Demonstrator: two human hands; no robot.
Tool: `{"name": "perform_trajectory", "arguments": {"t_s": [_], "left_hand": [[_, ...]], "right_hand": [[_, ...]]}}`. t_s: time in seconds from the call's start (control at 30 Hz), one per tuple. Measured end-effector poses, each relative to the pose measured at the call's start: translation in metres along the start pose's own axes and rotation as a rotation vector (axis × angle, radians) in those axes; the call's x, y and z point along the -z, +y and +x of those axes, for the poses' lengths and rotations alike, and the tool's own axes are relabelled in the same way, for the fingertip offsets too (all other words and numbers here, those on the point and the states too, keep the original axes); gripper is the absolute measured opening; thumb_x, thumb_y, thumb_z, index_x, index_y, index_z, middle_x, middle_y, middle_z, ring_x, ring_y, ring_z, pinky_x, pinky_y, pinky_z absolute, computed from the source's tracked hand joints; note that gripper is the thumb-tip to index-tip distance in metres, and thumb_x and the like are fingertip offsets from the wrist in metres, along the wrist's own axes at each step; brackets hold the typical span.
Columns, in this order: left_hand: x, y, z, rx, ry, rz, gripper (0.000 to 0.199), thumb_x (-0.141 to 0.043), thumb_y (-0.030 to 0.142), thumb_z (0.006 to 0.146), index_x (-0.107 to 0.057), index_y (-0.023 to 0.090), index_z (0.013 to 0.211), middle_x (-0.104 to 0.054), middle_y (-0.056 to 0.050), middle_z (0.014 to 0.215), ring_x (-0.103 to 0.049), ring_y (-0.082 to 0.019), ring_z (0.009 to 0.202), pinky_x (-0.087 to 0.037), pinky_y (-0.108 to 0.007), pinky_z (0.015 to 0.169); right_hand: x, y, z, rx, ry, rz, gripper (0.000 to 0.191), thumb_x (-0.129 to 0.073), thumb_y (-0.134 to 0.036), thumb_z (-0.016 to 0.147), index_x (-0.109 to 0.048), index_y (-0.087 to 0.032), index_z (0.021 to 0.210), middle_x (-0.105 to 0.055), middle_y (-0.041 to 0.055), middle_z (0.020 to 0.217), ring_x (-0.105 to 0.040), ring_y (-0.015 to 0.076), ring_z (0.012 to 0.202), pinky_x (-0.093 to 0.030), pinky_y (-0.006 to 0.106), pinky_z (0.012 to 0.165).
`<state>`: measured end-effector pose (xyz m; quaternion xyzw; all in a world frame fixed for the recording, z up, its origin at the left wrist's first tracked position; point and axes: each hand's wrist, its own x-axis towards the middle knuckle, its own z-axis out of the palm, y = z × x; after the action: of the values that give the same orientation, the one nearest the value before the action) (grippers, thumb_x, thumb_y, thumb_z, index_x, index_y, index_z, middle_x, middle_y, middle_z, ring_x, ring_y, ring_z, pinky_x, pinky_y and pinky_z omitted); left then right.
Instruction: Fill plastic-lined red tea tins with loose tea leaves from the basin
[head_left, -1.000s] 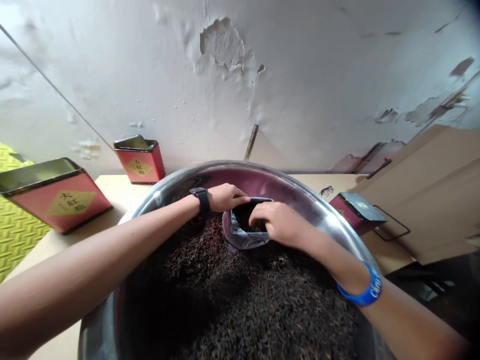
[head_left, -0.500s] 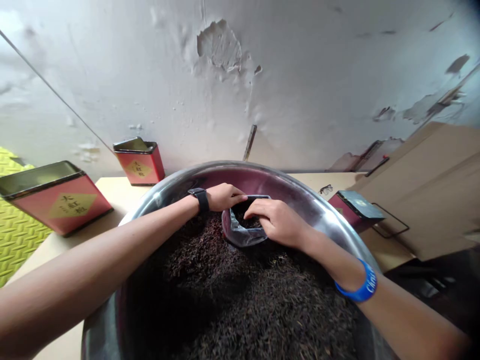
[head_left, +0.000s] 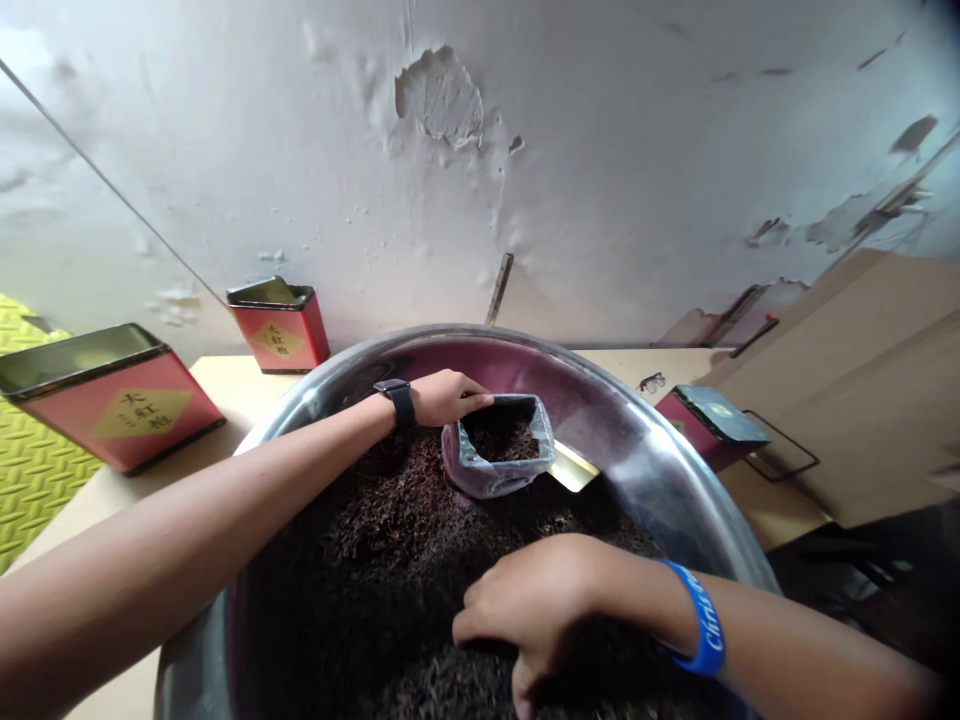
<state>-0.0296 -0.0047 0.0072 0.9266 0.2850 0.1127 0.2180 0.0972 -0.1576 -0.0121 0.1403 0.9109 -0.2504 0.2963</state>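
A large metal basin (head_left: 679, 450) holds a heap of dark loose tea leaves (head_left: 405, 520). Standing in it is a tin lined with a clear plastic bag (head_left: 495, 478), with dark leaves inside. My left hand (head_left: 448, 397), with a black watch at the wrist, grips the upper left rim of the lined tin. Lower down, my right hand (head_left: 536, 605) is over the leaves, its fingers bent down and apart; no leaves show in it. A shiny gold-coloured lid (head_left: 574, 467) lies just right of the lined tin.
Two open red tins stand on the table at the left, a large one (head_left: 142, 405) and a smaller one (head_left: 281, 335). At the right are a closed red tin (head_left: 712, 425), glasses (head_left: 652, 382) and a cardboard box (head_left: 862, 400). A peeling wall rises behind.
My right hand has left the lined tin and moved down toward me over the leaves. The leaves in the tin and the gold-coloured lid now show. My left hand has stayed at the rim.
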Motion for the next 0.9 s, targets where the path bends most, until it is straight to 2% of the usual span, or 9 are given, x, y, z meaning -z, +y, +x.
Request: {"name": "perform_trajectory", "arguments": {"t_s": [0.1,0.23,0.37,0.47,0.53,0.57,0.7,0.8,0.9], "left_hand": [[0.000,0.000,0.001,0.011,0.001,0.007,0.045,-0.034,0.048,0.087,-0.062,0.020,0.108,-0.067,-0.004,0.097,-0.059,-0.013,0.077,-0.039,-0.021,0.066],[0.000,0.001,0.001,0.006,0.002,0.008,0.044,-0.034,0.048,0.087,-0.062,0.021,0.109,-0.067,-0.004,0.097,-0.059,-0.013,0.076,-0.039,-0.021,0.065],[0.000,0.004,-0.001,-0.007,0.004,0.005,0.043,-0.034,0.046,0.087,-0.063,0.020,0.106,-0.067,-0.004,0.094,-0.058,-0.013,0.075,-0.038,-0.021,0.064],[0.001,0.006,-0.002,-0.007,0.017,0.023,0.042,-0.035,0.046,0.087,-0.064,0.019,0.103,-0.067,-0.005,0.094,-0.058,-0.013,0.075,-0.038,-0.021,0.064],[0.001,0.006,-0.002,-0.016,0.019,0.025,0.042,-0.035,0.046,0.087,-0.064,0.020,0.103,-0.067,-0.004,0.095,-0.058,-0.013,0.077,-0.039,-0.021,0.066],[0.001,0.006,-0.001,-0.020,0.017,0.023,0.042,-0.035,0.046,0.087,-0.064,0.021,0.104,-0.067,-0.004,0.096,-0.058,-0.013,0.078,-0.039,-0.021,0.067],[0.001,0.004,-0.001,-0.019,0.011,0.019,0.043,-0.033,0.046,0.088,-0.064,0.021,0.105,-0.066,-0.004,0.098,-0.058,-0.014,0.080,-0.039,-0.022,0.069],[0.002,0.004,-0.001,0.003,0.001,0.035,0.043,-0.034,0.046,0.088,-0.063,0.020,0.105,-0.067,-0.004,0.096,-0.058,-0.013,0.077,-0.039,-0.021,0.067],[0.002,0.005,-0.002,0.013,-0.005,0.050,0.044,-0.034,0.046,0.088,-0.064,0.019,0.104,-0.067,-0.004,0.093,-0.057,-0.012,0.073,-0.038,-0.021,0.064]], "right_hand": [[0.001,0.000,-0.002,0.032,0.053,0.017,0.033,-0.060,-0.027,0.074,-0.060,-0.012,0.104,-0.067,0.0071,0.082,-0.060,0.0167,0.067,-0.042,0.024,0.055],[0.010,0.003,-0.016,0.043,0.223,0.127,0.031,-0.057,-0.016,0.076,-0.060,-0.013,0.107,-0.068,0.0059,0.090,-0.061,0.0139,0.076,-0.043,0.022,0.066],[0.029,0.010,-0.044,-0.019,0.477,0.246,0.030,-0.050,-0.008,0.078,-0.061,-0.015,0.105,-0.067,0.0045,0.093,-0.061,0.0130,0.084,-0.044,0.023,0.076],[0.035,0.027,-0.055,-0.192,0.788,0.220,0.034,-0.046,-0.005,0.077,-0.060,-0.017,0.105,-0.065,0.0042,0.100,-0.060,0.0134,0.088,-0.044,0.027,0.082],[0.033,0.044,-0.053,-0.351,0.996,0.104,0.032,-0.048,-0.009,0.078,-0.059,-0.017,0.107,-0.062,0.0060,0.107,-0.057,0.0167,0.097,-0.042,0.032,0.088],[0.032,0.052,-0.051,-0.419,1.049,0.036,0.031,-0.050,-0.013,0.079,-0.059,-0.017,0.108,-0.061,0.0073,0.110,-0.054,0.0190,0.102,-0.041,0.035,0.091],[0.028,0.065,-0.049,-0.509,1.079,-0.107,0.033,-0.046,-0.014,0.079,-0.059,-0.019,0.109,-0.057,0.0069,0.117,-0.050,0.0208,0.108,-0.039,0.038,0.093],[0.029,0.059,-0.056,-0.522,1.126,-0.093,0.039,-0.037,-0.003,0.073,-0.063,-0.020,0.097,-0.063,0.0027,0.102,-0.056,0.0161,0.097,-0.041,0.032,0.090],[0.029,0.056,-0.059,-0.529,0.978,-0.074,0.043,-0.037,0.000,0.064,-0.066,-0.021,0.087,-0.065,0.0025,0.097,-0.058,0.0165,0.092,-0.043,0.031,0.085]]}}
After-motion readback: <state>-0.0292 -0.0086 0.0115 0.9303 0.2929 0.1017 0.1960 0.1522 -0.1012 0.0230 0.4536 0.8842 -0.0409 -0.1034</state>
